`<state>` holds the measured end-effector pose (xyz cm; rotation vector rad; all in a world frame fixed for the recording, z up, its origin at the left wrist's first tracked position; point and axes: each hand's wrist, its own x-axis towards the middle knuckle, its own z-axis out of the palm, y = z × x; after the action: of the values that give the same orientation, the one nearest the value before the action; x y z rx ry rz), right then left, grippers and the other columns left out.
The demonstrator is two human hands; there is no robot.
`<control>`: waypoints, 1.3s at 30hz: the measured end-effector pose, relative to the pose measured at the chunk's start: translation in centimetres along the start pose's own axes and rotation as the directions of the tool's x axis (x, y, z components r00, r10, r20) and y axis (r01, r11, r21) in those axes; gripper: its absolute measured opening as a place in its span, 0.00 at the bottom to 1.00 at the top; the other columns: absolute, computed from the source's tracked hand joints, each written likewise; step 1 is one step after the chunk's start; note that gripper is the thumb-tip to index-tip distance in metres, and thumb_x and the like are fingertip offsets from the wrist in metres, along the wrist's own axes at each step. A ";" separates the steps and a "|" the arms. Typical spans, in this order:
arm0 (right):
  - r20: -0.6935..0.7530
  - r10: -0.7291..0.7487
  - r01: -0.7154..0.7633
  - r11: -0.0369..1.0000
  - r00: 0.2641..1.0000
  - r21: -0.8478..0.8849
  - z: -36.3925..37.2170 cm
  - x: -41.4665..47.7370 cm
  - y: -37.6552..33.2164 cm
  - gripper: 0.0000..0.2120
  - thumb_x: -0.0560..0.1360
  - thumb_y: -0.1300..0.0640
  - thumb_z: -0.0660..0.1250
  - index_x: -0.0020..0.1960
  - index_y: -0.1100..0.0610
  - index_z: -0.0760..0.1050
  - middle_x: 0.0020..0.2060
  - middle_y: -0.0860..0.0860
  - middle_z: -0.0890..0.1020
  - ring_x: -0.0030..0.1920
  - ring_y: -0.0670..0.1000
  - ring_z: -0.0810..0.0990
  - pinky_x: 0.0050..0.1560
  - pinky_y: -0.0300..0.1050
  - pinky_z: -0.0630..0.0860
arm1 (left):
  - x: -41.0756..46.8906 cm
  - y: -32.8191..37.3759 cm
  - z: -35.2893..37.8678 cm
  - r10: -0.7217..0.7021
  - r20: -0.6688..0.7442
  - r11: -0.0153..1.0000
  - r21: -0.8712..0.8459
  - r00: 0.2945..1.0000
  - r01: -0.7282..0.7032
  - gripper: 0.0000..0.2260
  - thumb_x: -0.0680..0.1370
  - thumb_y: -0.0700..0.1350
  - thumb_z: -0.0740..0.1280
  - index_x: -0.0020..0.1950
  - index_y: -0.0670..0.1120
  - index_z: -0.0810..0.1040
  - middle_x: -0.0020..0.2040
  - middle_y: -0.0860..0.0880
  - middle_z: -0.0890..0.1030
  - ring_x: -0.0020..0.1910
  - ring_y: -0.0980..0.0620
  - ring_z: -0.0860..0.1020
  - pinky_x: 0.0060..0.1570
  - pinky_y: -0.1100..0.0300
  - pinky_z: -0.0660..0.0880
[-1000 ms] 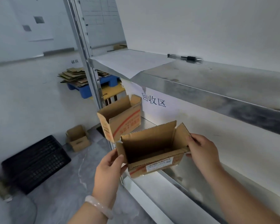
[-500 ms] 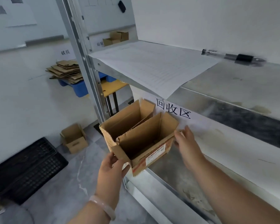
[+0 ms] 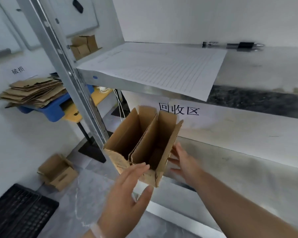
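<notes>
Fingers of the left hand (image 3: 126,194) are straight and spread, tips at the near end of an open cardboard box (image 3: 162,138) at 12 o'clock. The right hand (image 3: 185,162) is seen flat-fingered just beside its 3 o'clock side. A second open box (image 3: 126,134) is set touching at 9 o'clock, both on a metal shelf (image 3: 230,169).

Matt brown corrugated cardboard, rough-edged: right carton (image 3: 162,140), left carton (image 3: 126,134). Dull, scuffed metal: shelf (image 3: 244,170). Thin white paper: ruled sheet (image 3: 162,69).
</notes>
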<state>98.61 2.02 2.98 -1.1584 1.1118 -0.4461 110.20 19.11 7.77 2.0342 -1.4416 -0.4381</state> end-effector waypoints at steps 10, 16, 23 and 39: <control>-0.262 -0.462 0.088 0.608 0.847 -0.789 -9.3 -12.1 3.0 0.29 0.77 0.36 0.58 0.76 0.36 0.54 0.75 0.33 0.54 0.74 0.39 0.55 0.73 0.41 0.59 | 6.8 6.8 5.2 0.675 0.151 0.660 0.315 0.723 -0.682 0.24 0.75 0.57 0.61 0.70 0.52 0.70 0.69 0.49 0.73 0.69 0.47 0.69 0.70 0.47 0.63; -0.451 -0.584 -0.154 0.487 0.675 -0.860 -19.0 -21.3 5.7 0.34 0.75 0.32 0.54 0.78 0.43 0.56 0.77 0.42 0.58 0.77 0.42 0.53 0.76 0.48 0.56 | 5.3 16.9 12.6 0.801 0.215 0.512 0.238 0.559 -0.825 0.25 0.74 0.60 0.62 0.71 0.54 0.69 0.70 0.51 0.72 0.70 0.47 0.69 0.68 0.46 0.65; -0.704 -0.517 -0.384 0.597 0.488 -0.704 -31.0 -34.0 11.5 0.35 0.74 0.30 0.51 0.78 0.43 0.56 0.77 0.44 0.60 0.77 0.44 0.54 0.76 0.41 0.43 | -0.9 31.7 24.1 0.925 0.187 0.340 -0.018 0.331 -0.940 0.24 0.74 0.59 0.61 0.68 0.53 0.73 0.67 0.51 0.75 0.67 0.47 0.72 0.65 0.45 0.69; -0.942 -0.206 -0.637 0.696 0.265 -0.331 -57.2 -54.6 23.1 0.34 0.79 0.35 0.52 0.79 0.41 0.41 0.76 0.35 0.42 0.71 0.34 0.35 0.74 0.39 0.36 | -15.4 58.7 50.3 0.957 0.258 0.238 -0.432 0.134 -0.870 0.23 0.76 0.58 0.60 0.68 0.50 0.71 0.64 0.52 0.75 0.64 0.51 0.73 0.57 0.50 0.76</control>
<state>19.65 25.03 8.56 -1.2780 2.7526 -0.5021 32.56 5.87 5.74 0.4716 -2.5277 -0.4773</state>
